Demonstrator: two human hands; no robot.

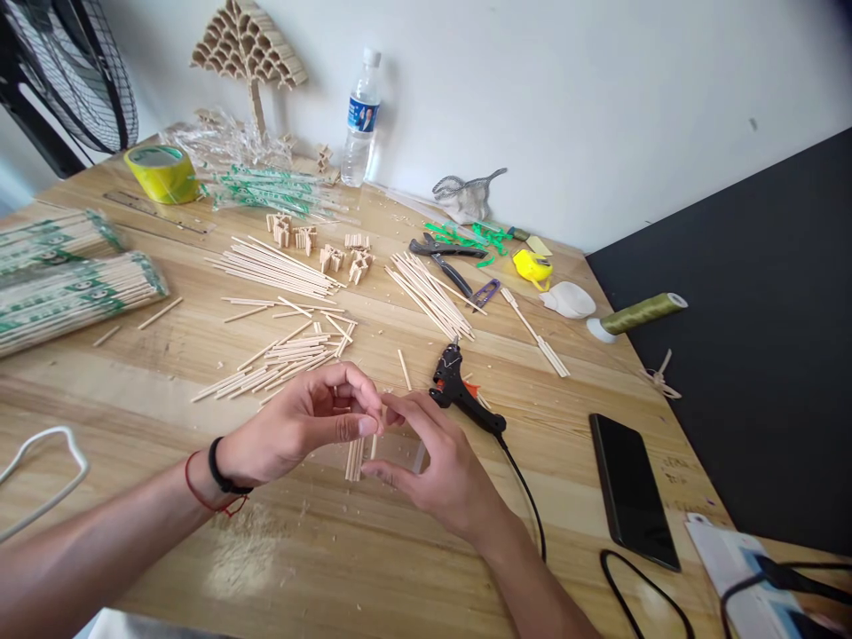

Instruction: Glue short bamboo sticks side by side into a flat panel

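Note:
My left hand (319,422), with a black band and a red string at the wrist, hovers over the wooden table (319,568), its fingertips pinched together; whatever they hold is too small to make out. Touching or nearly touching it, my right hand (432,453) has its thumb and index finger apart. Beneath both hands lie a few short wooden sticks (354,461), partly covered by the fingers. A black glue gun (462,390) rests just beyond my right hand, its nozzle pointing away. Piles of cut sticks (286,359) lie past my left hand.
Longer sticks (432,297), small stick clusters (306,240), pliers (453,257) and a yellow tape measure (532,266) lie farther back. A bottle (363,124) stands by the wall. At right are a phone (632,488) and cables; at left, bagged sticks (73,297) and yellow tape (161,174).

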